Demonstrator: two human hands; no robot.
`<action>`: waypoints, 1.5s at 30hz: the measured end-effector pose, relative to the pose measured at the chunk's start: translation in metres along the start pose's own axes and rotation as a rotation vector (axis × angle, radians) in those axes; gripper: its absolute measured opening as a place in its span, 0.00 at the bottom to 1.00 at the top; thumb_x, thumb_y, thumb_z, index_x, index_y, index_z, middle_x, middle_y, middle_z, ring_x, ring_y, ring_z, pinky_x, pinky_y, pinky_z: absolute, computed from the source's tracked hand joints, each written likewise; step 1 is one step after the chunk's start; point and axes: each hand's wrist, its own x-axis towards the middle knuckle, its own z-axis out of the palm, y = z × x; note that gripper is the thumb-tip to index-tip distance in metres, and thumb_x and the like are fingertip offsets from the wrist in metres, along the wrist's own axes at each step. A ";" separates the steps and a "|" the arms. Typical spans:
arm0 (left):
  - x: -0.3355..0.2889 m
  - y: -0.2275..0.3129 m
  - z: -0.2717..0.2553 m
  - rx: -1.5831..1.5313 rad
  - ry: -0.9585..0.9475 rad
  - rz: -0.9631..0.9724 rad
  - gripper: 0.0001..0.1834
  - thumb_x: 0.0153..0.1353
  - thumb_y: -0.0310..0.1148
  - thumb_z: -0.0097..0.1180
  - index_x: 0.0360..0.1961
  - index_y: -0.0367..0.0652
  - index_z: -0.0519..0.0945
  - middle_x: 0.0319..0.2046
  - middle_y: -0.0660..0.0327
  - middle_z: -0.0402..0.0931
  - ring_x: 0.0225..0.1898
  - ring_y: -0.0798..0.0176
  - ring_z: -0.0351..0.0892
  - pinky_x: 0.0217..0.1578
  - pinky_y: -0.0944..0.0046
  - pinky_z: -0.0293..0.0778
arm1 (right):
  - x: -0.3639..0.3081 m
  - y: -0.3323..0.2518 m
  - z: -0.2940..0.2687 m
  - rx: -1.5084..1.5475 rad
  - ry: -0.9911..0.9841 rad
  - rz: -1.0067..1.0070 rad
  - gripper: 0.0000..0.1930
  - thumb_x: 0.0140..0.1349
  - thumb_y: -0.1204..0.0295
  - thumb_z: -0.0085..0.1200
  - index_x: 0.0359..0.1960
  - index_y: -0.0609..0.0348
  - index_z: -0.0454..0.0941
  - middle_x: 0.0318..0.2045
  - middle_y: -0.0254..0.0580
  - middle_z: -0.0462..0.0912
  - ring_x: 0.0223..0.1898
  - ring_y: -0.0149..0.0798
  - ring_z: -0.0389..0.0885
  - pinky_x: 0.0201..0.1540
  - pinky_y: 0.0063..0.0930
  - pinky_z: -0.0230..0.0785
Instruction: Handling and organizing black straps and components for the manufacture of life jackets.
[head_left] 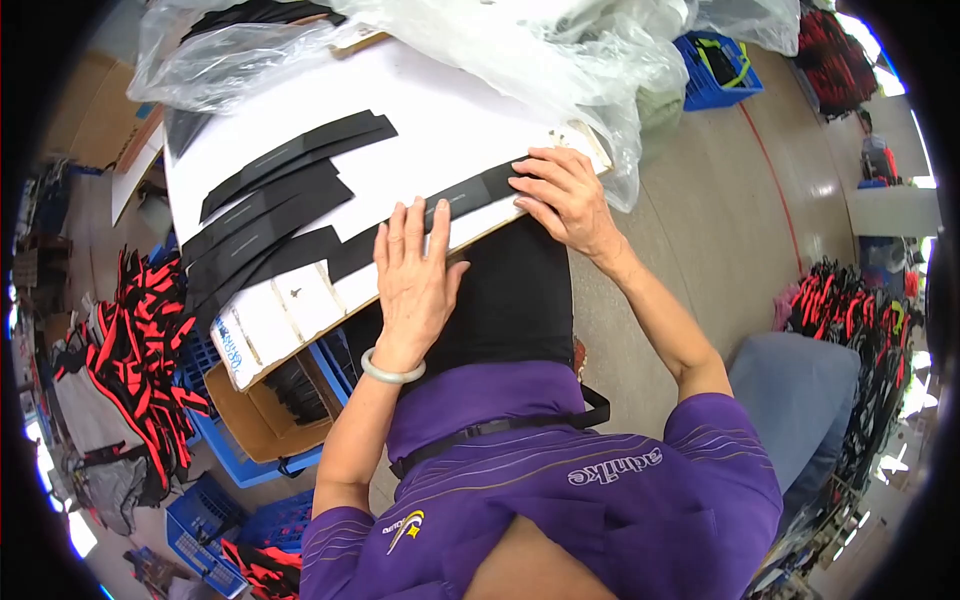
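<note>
A long black fabric strip [468, 195] lies along the near edge of the white board [430, 118]. My left hand [412, 262] rests flat across its middle, fingers stretched out and a pale bangle on the wrist. At the strip's right end my right hand [567, 196] touches it with slightly bent, spread fingers, the fingertips on the fabric. Neither hand is closed round anything. Further left on the board, several black strips [270, 215] are fanned out in an overlapping pile. What lies under my left palm is hidden.
Clear plastic sheeting [560, 50] is heaped along the board's far side. Below the left corner stand a cardboard box [255, 425] and blue crates [205, 520]. Red-and-black bundles [145, 360] hang at the left. A blue basket [718, 70] sits on the floor at the far right.
</note>
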 end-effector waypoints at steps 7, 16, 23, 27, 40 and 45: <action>0.012 0.015 0.019 -0.069 0.100 0.021 0.37 0.50 0.30 0.65 0.62 0.39 0.65 0.62 0.47 0.60 0.65 0.43 0.57 0.65 0.44 0.49 | -0.012 0.010 0.006 -0.025 0.033 -0.033 0.12 0.53 0.70 0.63 0.41 0.53 0.83 0.47 0.33 0.81 0.56 0.40 0.73 0.58 0.39 0.62; 0.012 0.030 0.039 0.090 0.059 0.011 0.41 0.50 0.33 0.65 0.65 0.43 0.62 0.67 0.52 0.56 0.69 0.47 0.51 0.66 0.43 0.45 | -0.020 0.017 0.014 0.018 0.152 -0.039 0.10 0.52 0.69 0.63 0.38 0.52 0.84 0.45 0.31 0.81 0.54 0.39 0.73 0.57 0.40 0.63; 0.013 0.033 0.041 0.106 0.060 0.001 0.41 0.49 0.32 0.64 0.66 0.45 0.62 0.67 0.53 0.56 0.69 0.48 0.51 0.66 0.42 0.43 | -0.022 0.019 0.018 0.035 0.196 -0.017 0.09 0.50 0.71 0.65 0.35 0.54 0.84 0.43 0.33 0.82 0.52 0.39 0.75 0.56 0.39 0.65; 0.014 0.038 0.043 0.117 0.056 -0.006 0.41 0.49 0.31 0.64 0.66 0.44 0.62 0.67 0.51 0.55 0.69 0.47 0.50 0.67 0.41 0.42 | -0.021 0.019 0.019 0.034 0.220 -0.036 0.09 0.51 0.71 0.64 0.34 0.54 0.84 0.43 0.33 0.82 0.52 0.40 0.75 0.55 0.38 0.65; 0.013 0.037 0.061 0.171 0.127 0.017 0.44 0.46 0.29 0.64 0.65 0.35 0.59 0.67 0.45 0.53 0.71 0.43 0.48 0.67 0.41 0.42 | -0.020 0.018 0.020 -0.007 0.220 -0.043 0.09 0.49 0.72 0.64 0.34 0.53 0.84 0.43 0.32 0.82 0.51 0.41 0.76 0.54 0.37 0.65; 0.013 0.037 0.060 0.158 0.147 0.034 0.28 0.59 0.29 0.48 0.61 0.33 0.63 0.64 0.42 0.58 0.69 0.41 0.51 0.67 0.38 0.44 | -0.020 0.018 0.022 -0.003 0.225 -0.042 0.09 0.49 0.71 0.64 0.34 0.53 0.84 0.42 0.31 0.82 0.51 0.41 0.76 0.55 0.37 0.64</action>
